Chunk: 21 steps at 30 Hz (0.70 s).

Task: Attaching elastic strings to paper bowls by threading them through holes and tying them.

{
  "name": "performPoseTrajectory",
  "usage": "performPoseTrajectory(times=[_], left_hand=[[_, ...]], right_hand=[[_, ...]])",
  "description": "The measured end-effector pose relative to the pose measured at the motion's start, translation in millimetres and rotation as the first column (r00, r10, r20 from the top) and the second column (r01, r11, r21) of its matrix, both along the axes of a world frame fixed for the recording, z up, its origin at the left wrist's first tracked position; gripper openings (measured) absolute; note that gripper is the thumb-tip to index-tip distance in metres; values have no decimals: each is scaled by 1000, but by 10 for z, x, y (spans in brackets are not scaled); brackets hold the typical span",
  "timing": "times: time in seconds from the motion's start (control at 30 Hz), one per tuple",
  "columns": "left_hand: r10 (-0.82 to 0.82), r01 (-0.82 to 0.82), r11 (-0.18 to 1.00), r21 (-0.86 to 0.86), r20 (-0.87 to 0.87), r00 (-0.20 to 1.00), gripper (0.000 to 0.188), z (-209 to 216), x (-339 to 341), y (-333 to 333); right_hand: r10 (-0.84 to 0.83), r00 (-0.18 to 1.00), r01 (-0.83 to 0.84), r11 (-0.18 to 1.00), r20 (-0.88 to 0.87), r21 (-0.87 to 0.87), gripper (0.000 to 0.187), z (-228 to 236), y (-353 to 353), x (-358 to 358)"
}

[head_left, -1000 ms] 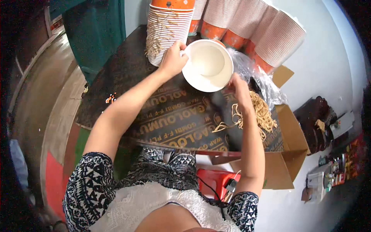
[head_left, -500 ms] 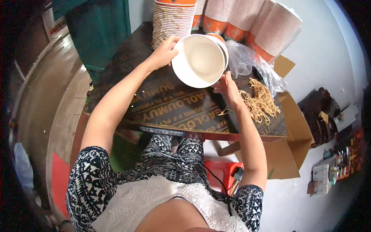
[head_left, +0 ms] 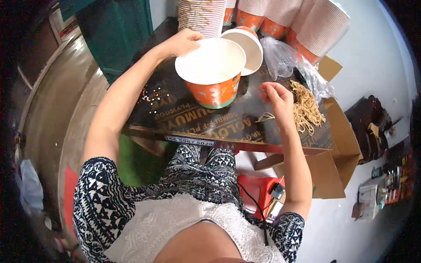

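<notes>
My left hand [head_left: 186, 42] grips the far-left rim of a large paper bucket [head_left: 215, 94], its fingers partly hidden behind the wall. The bucket is orange with pale patterns, white inside, and tilts so that its mouth faces me. A second paper bucket [head_left: 253, 50] lies tipped just behind it on the right, its white mouth partly covered. My right hand [head_left: 279, 95] is apart from both, over the table's right side, with fingers curled together; whether anything is between them is not visible. Beside it lies a tangled bundle of tan cord [head_left: 309, 107].
A tall stack of paper buckets [head_left: 201, 17] stands at the back, with more stacks [head_left: 322, 30] to its right. Clear plastic wrap [head_left: 280, 59] lies before them. The dark plywood table [head_left: 175, 125] carries small bright specks. An open cardboard box [head_left: 344, 136] stands at its right.
My left hand has brought the front bucket left and turned it, so its orange side shows and it is apart from the second bucket. My right hand has left the buckets, moving right, and its fingers have curled.
</notes>
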<state>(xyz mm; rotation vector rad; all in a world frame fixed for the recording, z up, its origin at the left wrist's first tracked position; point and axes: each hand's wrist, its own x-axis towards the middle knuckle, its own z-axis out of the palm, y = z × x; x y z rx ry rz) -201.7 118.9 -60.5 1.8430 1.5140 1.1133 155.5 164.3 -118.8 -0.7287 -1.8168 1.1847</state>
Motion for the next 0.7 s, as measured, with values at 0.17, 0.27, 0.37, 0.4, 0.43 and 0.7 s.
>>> performPoseTrajectory(times=[0.17, 0.27, 0.37, 0.4, 0.43, 0.7], left_hand=[[-38, 40, 999, 13, -138, 990, 26, -48, 6, 72], [14, 4, 994, 110, -167, 986, 27, 52, 165, -21], [171, -17, 899, 439, -313, 934, 27, 199, 272, -250], [173, -6, 858, 514, -279, 944, 25, 252, 372, -388], [170, -9, 855, 519, -263, 950, 24, 291, 469, -573], [179, 100, 798, 594, -392, 902, 21, -156, 707, -972]], right_hand=[[-83, 993, 19, 819, 86, 573, 24, 252, -429, -76], [-35, 988, -80, 721, 152, 688, 40, 328, -530, -199], [-30, 987, -106, 607, 156, 788, 36, 345, -519, -313], [-3, 982, -143, 639, 188, 755, 31, 325, -498, -300], [35, 976, -183, 671, 216, 719, 26, 299, -479, -311], [51, 977, -169, 773, 206, 611, 11, 325, -456, -332]])
